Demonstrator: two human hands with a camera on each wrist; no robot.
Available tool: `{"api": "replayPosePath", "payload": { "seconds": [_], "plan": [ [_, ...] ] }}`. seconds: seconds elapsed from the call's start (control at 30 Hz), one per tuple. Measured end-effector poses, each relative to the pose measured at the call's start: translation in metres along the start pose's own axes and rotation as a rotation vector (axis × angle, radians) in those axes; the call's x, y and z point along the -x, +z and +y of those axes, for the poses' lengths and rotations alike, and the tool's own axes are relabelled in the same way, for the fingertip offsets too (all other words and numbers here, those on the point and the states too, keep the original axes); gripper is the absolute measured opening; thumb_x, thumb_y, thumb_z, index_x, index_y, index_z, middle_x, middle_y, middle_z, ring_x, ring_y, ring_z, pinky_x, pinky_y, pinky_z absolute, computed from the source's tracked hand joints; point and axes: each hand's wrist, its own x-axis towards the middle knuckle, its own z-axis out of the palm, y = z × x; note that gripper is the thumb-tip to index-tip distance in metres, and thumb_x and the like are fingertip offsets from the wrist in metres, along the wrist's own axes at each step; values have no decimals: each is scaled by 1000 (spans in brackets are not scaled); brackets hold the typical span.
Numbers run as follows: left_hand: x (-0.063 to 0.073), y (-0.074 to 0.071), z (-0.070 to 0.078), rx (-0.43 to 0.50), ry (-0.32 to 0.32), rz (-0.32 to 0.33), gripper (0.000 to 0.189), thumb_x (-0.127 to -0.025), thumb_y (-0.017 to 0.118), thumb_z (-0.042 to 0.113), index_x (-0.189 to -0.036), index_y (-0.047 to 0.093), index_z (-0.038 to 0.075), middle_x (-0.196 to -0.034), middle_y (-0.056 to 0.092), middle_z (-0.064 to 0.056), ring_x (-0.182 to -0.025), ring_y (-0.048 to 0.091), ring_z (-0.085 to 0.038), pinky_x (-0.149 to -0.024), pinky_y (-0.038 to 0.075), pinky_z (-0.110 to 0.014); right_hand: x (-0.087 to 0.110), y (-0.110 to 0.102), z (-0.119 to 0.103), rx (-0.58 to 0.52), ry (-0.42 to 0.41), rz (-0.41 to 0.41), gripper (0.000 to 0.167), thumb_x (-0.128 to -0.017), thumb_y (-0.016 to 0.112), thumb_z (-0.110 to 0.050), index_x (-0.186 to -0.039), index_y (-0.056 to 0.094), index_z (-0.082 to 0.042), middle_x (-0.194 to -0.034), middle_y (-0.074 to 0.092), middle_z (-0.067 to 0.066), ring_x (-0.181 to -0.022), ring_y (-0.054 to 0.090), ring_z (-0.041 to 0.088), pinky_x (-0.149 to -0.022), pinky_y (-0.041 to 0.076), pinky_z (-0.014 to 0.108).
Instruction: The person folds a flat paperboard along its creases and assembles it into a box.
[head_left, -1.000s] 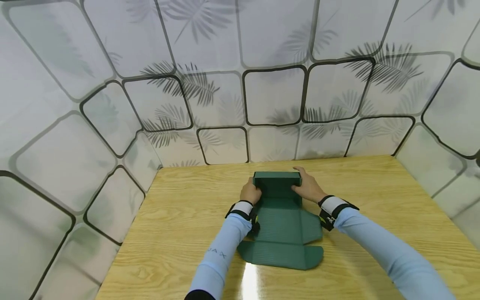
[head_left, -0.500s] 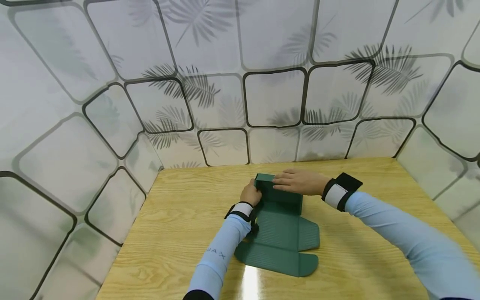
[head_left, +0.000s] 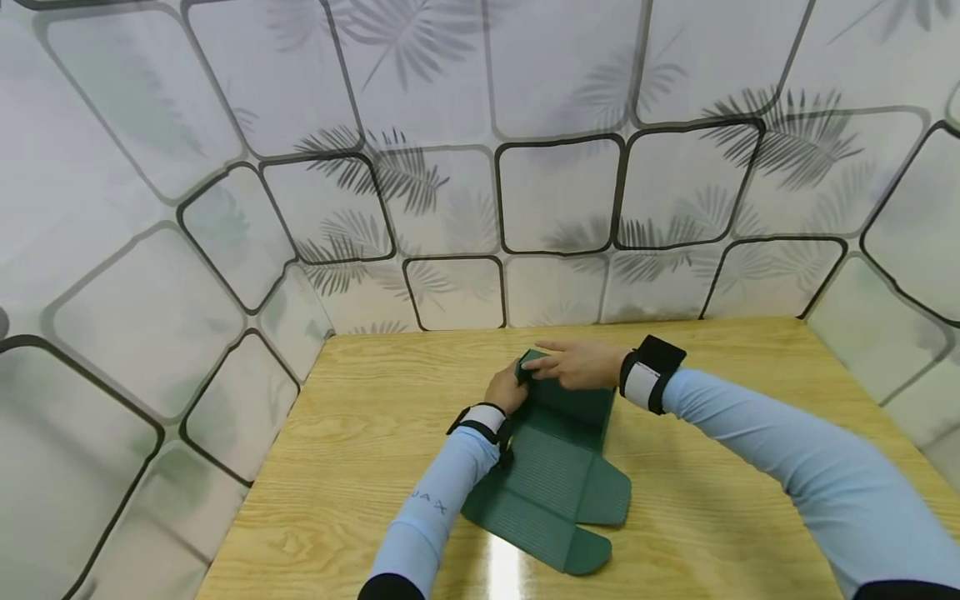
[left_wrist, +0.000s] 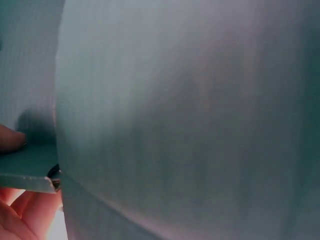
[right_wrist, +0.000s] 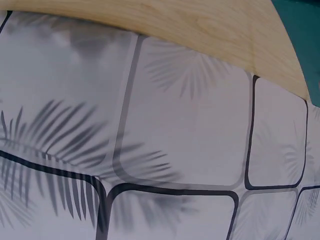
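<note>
A green cardboard box (head_left: 551,458), partly folded, lies on the table with its flaps spread toward me and its far end raised. My left hand (head_left: 506,390) grips the far left side of the box. In the left wrist view its thumb (left_wrist: 11,139) lies on one face of a panel, with fingers behind it. My right hand (head_left: 585,365) reaches across the raised far wall, fingers extended and spread, fingertips right at the far left corner. In the right wrist view only a green corner of the box (right_wrist: 300,30) shows, and the hand is out of sight.
The box rests on a light wooden table (head_left: 375,417). A pale curtain (head_left: 555,200) with dark outlines and leaf prints hangs behind the table's far edge and along both sides.
My right hand has left the box's right side and moved left over the far wall to the left corner. The box has turned clockwise, its near flaps swinging left. My left hand keeps its grip.
</note>
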Motion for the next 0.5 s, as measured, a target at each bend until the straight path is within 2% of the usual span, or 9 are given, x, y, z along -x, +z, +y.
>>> {"api": "replayPosePath", "payload": {
  "seconds": [0.03,0.07,0.1,0.2,0.27,0.3,0.37,0.5],
  "plan": [
    [7,-19,17,3,-3,-19,45,-91,59,22,-136,52,24,-119,68,-1,-104,67,-21,-85,53,-40,0,1,0,9,-5,2,11,-81,73,-27,-91,77,-28,-133,59,-16,-143,31,8,-117,25,41],
    [15,-40,35,-3,23,-22,42,-93,57,23,-135,53,20,-118,69,-2,-103,67,-21,-83,53,-37,0,1,1,13,-8,3,9,-81,73,-27,-89,77,-28,-128,62,-16,-143,32,7,-117,25,41],
    [25,-67,60,-2,15,-57,41,-93,58,23,-134,54,16,-118,69,-5,-103,67,-23,-84,53,-36,0,1,1,16,-9,3,9,-81,73,-26,-88,77,-28,-122,65,-16,-142,33,7,-117,25,41],
    [52,-150,132,43,-41,-173,46,-93,62,26,-134,53,7,-122,66,-11,-106,66,-26,-88,53,-36,2,1,1,-13,14,0,6,-80,74,-25,-84,77,-28,-102,72,-16,-134,44,5,-116,28,40],
    [68,-195,168,52,-76,-235,55,-91,66,29,-136,49,3,-127,62,-16,-111,63,-29,-91,51,-38,6,2,-3,-56,46,-6,5,-80,75,-24,-82,77,-27,-96,74,-15,-123,55,4,-114,30,37],
    [73,-216,182,58,-116,-276,60,-90,69,29,-138,47,1,-131,59,-18,-115,60,-31,-94,50,-41,8,3,-5,-68,66,-9,4,-79,75,-24,-80,77,-27,-94,74,-14,-116,59,3,-113,31,36],
    [79,-243,191,28,-93,-284,62,-92,67,31,-140,44,-1,-136,53,-20,-121,55,-34,-98,47,-42,15,5,-12,-80,107,-4,5,-79,76,-22,-76,76,-26,-89,74,-13,-100,66,4,-111,33,34],
    [78,-291,189,-34,11,-260,59,-95,63,30,-140,43,-2,-142,45,-23,-131,45,-37,-107,39,-43,31,11,-30,-109,185,8,20,-80,76,-15,-63,69,-22,-70,70,-9,-71,65,9,-110,36,33]
  ]
}}
